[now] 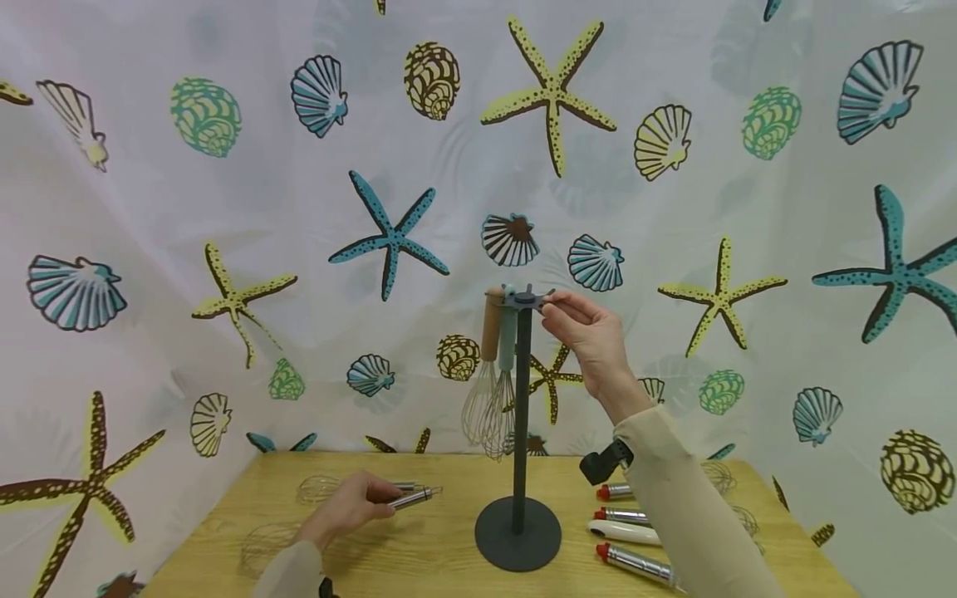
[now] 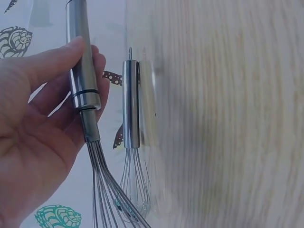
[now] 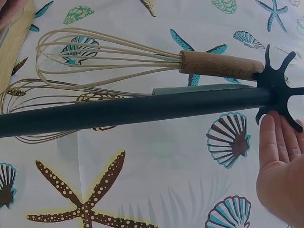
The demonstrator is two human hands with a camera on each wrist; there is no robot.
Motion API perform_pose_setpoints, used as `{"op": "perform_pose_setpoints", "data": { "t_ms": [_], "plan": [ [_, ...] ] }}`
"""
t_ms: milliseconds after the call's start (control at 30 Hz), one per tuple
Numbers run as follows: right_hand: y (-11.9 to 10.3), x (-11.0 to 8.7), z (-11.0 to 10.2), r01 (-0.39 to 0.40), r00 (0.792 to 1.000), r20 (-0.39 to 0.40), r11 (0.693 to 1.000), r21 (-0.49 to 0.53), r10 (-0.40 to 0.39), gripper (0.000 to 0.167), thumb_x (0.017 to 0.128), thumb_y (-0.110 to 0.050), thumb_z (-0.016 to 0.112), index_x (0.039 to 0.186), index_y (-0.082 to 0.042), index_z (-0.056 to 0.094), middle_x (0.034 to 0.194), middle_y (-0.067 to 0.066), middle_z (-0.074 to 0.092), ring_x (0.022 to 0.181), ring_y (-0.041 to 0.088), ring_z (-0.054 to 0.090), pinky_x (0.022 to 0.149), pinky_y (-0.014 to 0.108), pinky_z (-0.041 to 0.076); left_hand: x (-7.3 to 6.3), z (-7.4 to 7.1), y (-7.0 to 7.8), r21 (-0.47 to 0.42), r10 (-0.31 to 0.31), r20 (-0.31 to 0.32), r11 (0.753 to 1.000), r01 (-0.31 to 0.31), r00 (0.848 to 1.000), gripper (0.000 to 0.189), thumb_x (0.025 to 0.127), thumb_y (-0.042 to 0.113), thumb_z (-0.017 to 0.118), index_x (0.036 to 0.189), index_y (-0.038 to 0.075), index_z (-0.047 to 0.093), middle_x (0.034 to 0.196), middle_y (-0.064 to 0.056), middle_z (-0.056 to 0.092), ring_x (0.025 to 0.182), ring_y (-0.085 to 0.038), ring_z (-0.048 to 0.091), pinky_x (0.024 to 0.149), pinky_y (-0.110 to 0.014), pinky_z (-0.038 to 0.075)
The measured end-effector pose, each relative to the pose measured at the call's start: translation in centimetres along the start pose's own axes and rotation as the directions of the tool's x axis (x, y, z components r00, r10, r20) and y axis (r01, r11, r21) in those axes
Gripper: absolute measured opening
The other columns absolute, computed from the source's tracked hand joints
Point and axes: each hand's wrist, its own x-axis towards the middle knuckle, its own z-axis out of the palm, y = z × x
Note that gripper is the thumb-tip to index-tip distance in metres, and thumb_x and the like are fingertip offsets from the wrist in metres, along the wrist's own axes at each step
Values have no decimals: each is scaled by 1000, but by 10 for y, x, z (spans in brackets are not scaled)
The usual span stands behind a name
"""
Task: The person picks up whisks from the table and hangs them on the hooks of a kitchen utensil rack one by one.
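Observation:
My left hand (image 1: 347, 505) grips the steel handle of a wire whisk (image 2: 86, 80), thumb across it, low above the table's left side. Just beyond lies a second steel-handled whisk (image 2: 131, 104). A dark utensil stand (image 1: 522, 415) with a round base rises mid-table. From its hooked top hang a whisk with a wooden handle (image 3: 221, 64) and one with a pale green handle (image 1: 507, 339). At that top my right hand (image 1: 591, 332) pinches one of the hook arms (image 3: 290, 119), its fingers extended along the underside in the right wrist view.
Several red-tipped metal-handled tools (image 1: 635, 565) lie on the right of the wooden table (image 1: 419, 548), with a white-handled one (image 1: 628, 532) among them. Another wire whisk head (image 1: 265, 544) shows at the left, near my sleeve. A curtain (image 1: 463, 166) printed with shells and starfish encloses the table.

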Motion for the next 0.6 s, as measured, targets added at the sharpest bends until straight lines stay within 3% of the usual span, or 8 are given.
{"op": "perform_pose_setpoints", "data": {
  "t_ms": [333, 600],
  "plan": [
    [2, 0, 0, -5, 1000, -2, 1000, 6, 5, 16, 89, -5, 71, 104, -8, 69, 95, -5, 75, 94, 8, 71, 90, 29, 55, 1, 4, 14, 3, -28, -163, 1000, 29, 986, 26, 90, 4, 68, 115, 2, 72, 108, -13, 73, 95, -19, 67, 81, -40, 56],
    [1, 0, 0, 4, 1000, -7, 1000, 6, -4, 16, 89, -3, 71, 104, -8, 68, 94, -6, 76, 93, 8, 71, 90, 29, 55, 5, 4, 32, -25, -10, -296, 1000, 2, 955, 29, 93, 5, 66, 121, 6, 70, 111, -9, 71, 98, -20, 65, 77, -35, 56]
  ]
}}
